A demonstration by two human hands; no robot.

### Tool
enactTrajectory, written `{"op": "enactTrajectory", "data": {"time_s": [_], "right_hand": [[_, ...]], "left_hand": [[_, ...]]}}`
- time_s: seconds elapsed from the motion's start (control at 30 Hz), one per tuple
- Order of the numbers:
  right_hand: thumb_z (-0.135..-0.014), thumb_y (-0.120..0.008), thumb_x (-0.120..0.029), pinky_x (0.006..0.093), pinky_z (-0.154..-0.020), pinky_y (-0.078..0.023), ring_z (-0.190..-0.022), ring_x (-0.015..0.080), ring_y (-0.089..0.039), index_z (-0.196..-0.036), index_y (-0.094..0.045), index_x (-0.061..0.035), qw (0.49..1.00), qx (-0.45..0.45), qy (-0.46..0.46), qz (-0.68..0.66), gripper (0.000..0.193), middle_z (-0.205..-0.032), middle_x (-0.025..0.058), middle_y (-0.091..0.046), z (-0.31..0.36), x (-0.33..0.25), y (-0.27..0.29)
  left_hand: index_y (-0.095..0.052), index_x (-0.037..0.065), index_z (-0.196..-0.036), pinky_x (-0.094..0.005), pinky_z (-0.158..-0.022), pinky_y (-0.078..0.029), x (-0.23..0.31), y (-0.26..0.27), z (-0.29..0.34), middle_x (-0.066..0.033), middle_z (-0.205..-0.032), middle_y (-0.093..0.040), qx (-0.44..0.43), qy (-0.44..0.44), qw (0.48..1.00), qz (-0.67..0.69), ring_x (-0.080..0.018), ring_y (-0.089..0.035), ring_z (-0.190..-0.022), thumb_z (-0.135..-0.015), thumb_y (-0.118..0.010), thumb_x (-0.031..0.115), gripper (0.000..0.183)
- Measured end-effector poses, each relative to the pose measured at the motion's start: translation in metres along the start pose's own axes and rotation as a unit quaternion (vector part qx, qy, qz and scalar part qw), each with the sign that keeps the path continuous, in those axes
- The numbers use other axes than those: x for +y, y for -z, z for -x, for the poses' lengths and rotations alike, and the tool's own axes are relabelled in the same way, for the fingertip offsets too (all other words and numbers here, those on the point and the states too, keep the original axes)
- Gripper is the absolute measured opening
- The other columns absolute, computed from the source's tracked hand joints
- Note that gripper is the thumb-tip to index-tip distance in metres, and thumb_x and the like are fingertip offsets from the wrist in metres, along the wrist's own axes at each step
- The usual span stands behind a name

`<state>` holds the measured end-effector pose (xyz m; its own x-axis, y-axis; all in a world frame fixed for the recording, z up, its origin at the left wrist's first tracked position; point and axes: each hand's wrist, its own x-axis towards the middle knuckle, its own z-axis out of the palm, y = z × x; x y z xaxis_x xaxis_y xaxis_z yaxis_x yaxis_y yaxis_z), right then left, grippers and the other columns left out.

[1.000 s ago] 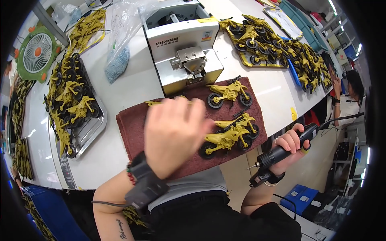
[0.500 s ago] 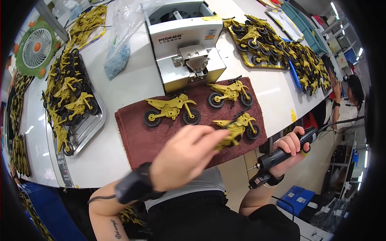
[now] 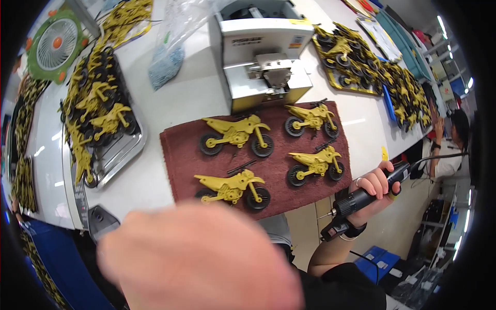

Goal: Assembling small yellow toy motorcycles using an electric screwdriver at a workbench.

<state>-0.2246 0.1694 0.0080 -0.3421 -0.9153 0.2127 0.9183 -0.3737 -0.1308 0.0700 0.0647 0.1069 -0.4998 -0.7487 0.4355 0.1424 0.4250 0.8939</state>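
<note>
Close to the camera, my left hand [image 3: 199, 258] is a large blur over the lower middle, and its fingers are too smeared to read. At the right, off the table's near edge, my right hand [image 3: 373, 187] is wrapped round a black electric screwdriver [image 3: 355, 202], its bit pointing left. Several yellow toy motorcycles with black wheels rest on a dark red towel [image 3: 181, 150]: one at the upper left [image 3: 235, 133], one at the upper right [image 3: 311, 119], one at the lower right [image 3: 316, 164] and one at the lower left [image 3: 232, 187]. My left hand hides part of the towel's near edge.
Behind the towel stands a white and metal screw-feeding machine [image 3: 266, 46]. A metal tray [image 3: 137, 137] heaped with toy motorcycles lies left, with a green fan [image 3: 56, 44] beyond. Another loaded tray [image 3: 336, 85] and a blue bin [image 3: 388, 103] stand far right. A person [image 3: 449, 150] sits beyond.
My left hand has left the lower right motorcycle and come up toward the camera, moving left. The lower left motorcycle now shows. The view has shifted slightly; my right hand keeps the screwdriver.
</note>
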Motion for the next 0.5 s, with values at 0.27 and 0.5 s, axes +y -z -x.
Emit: {"op": "enactTrajectory", "data": {"time_s": [0.27,0.5], "right_hand": [[-0.080,-0.055,-0.010,0.0264,-0.058,-0.037,-0.052,0.0098,-0.044,-0.101,-0.040,-0.0075,0.999,0.015,0.000,0.037,0.026,-0.061,-0.0012,-0.042,0.005,-0.001,-0.007],[-0.081,-0.055,-0.011,0.0255,-0.057,-0.037,-0.052,0.0094,-0.042,-0.102,-0.039,-0.0072,0.999,0.027,0.002,0.043,0.027,-0.061,-0.0010,-0.041,0.006,-0.004,0.001]], "left_hand": [[-0.060,0.000,-0.076,-0.0353,-0.061,-0.044,0.015,-0.035,0.024,-0.0135,-0.073,-0.058,0.039,0.000,0.999,0.002,-0.0282,-0.054,-0.065,-0.075,-0.059,0.008,0.008],[-0.059,-0.001,-0.080,-0.0358,-0.065,-0.043,0.019,-0.044,0.019,-0.0147,-0.078,-0.057,0.026,-0.021,0.997,0.070,-0.0290,-0.053,-0.070,-0.077,-0.058,0.009,0.010]]}}
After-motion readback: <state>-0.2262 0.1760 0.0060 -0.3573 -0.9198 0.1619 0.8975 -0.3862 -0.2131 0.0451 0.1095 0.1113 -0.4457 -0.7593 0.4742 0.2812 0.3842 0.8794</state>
